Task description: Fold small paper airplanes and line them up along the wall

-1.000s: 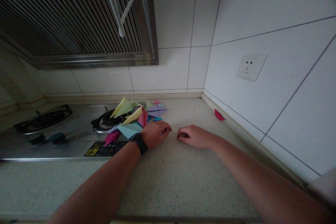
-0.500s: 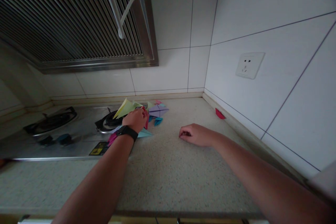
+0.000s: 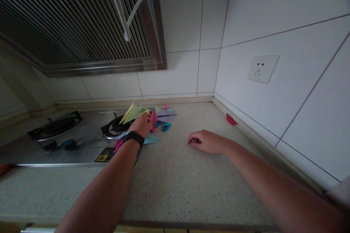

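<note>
My left hand (image 3: 142,124), with a black band on its wrist, is among folded papers at the right end of the stove. Its fingers are closed on a pinkish-red folded paper (image 3: 154,121). Around it lie a yellow folded paper (image 3: 131,113), a purple paper plane (image 3: 166,115), a small blue folded paper (image 3: 166,127) and a light blue paper point (image 3: 151,138). Magenta paper (image 3: 118,145) shows beside the wrist. My right hand (image 3: 205,141) rests on the counter, fingers curled in, with nothing visible in them. A red paper boat (image 3: 231,119) sits by the right wall.
A steel gas stove (image 3: 84,153) with two burners is set in the speckled counter (image 3: 169,189) on the left. Overhead hangs a range hood (image 3: 104,67) with a white cable (image 3: 126,31). A socket (image 3: 263,69) is on the right tiled wall.
The pinkish-red paper in my left hand has turned and shows more of its face. The view has shifted slightly; my right hand stays where it was on the counter.
</note>
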Tool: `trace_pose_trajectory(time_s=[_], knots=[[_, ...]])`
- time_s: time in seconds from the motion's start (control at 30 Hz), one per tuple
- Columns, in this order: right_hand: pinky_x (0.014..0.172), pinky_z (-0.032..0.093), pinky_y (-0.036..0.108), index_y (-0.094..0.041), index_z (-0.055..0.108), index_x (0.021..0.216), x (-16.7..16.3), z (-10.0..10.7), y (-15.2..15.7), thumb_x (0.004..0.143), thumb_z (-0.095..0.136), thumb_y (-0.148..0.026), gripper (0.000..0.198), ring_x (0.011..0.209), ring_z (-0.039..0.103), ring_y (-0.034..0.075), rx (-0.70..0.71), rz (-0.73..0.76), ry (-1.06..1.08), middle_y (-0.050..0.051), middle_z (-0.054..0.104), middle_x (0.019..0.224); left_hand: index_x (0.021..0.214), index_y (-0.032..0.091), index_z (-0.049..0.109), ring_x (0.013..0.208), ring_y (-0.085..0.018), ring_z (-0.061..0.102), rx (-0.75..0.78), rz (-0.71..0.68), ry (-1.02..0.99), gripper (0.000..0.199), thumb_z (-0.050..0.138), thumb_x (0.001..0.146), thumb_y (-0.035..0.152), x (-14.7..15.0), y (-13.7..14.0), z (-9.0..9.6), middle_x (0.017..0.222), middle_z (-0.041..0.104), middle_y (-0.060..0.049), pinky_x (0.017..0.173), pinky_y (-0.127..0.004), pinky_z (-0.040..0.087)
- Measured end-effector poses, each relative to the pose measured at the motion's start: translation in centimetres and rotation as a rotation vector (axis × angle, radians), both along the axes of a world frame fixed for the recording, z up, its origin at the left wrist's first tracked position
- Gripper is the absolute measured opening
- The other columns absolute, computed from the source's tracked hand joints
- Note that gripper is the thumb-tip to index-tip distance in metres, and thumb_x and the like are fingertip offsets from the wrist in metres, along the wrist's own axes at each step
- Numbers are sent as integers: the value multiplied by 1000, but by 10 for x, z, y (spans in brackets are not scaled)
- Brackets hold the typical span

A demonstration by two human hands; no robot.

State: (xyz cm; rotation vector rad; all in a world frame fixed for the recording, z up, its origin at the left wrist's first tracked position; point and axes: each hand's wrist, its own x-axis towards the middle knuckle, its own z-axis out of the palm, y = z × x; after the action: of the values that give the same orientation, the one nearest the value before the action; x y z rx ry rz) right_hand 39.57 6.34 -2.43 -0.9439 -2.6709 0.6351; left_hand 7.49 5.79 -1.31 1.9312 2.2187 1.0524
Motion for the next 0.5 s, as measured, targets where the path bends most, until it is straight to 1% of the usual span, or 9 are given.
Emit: trace_pose_trajectory(time_s=[0.1,0.13,0.2,0.23,0.27,0.33,0.4,0.43,0.5], knots=[[63,41,24,-21,70,98,0,0,0,84,58,-29,20,70,60,14,6,3,-8,4,70,82,100,18,61,79,-19,63,193,32,-115,23,49,86,31,5,0,5,87,67,-7,67,-28,45],[63,41,24,-22,70,98,0,0,0,84,58,-29,20,70,60,14,8,5,-10,4,70,82,99,18,60,77,-18,62,264,35,-184,22,48,86,30,8,1,6,86,66,-6,65,-27,45],[63,41,24,-22,70,99,1,0,0,85,58,-29,20,70,60,14,5,9,-12,3,69,81,98,18,59,70,-14,60,372,-7,-398,21,47,86,30,16,2,7,84,64,-4,60,-24,45],[63,41,24,-22,70,99,1,0,0,85,57,-29,20,70,60,14,1,10,-11,3,70,82,98,18,58,64,-12,58,394,-59,-534,21,47,87,31,22,2,6,81,62,-2,55,-22,43],[63,41,24,-22,70,99,1,1,-1,85,57,-29,20,70,60,14,-4,10,-7,3,70,82,98,18,57,57,-10,54,391,-127,-674,21,47,87,33,28,3,5,76,60,-1,50,-21,41],[64,41,24,-21,70,99,1,2,-2,85,58,-29,20,71,60,14,-14,9,3,3,69,83,96,18,55,44,-7,44,322,-289,-901,23,51,85,38,44,1,1,64,52,4,41,-18,34],[64,41,24,-20,69,99,0,2,-3,85,58,-29,20,72,60,14,-24,1,27,4,69,83,93,18,53,41,-6,40,249,-435,-1013,25,57,83,41,61,-4,-4,58,47,6,38,-17,32],[65,41,25,-20,69,99,-1,2,-3,85,58,-30,20,72,60,14,-31,-9,49,4,69,83,92,18,53,42,-6,40,206,-508,-1052,26,59,82,41,70,-8,-6,58,46,6,38,-17,33],[65,42,25,-19,67,101,-3,2,-2,86,58,-32,22,72,59,14,-44,-52,124,4,67,83,91,19,53,43,-5,41,132,-606,-1144,26,63,80,40,87,-16,-10,61,47,6,38,-17,35]])
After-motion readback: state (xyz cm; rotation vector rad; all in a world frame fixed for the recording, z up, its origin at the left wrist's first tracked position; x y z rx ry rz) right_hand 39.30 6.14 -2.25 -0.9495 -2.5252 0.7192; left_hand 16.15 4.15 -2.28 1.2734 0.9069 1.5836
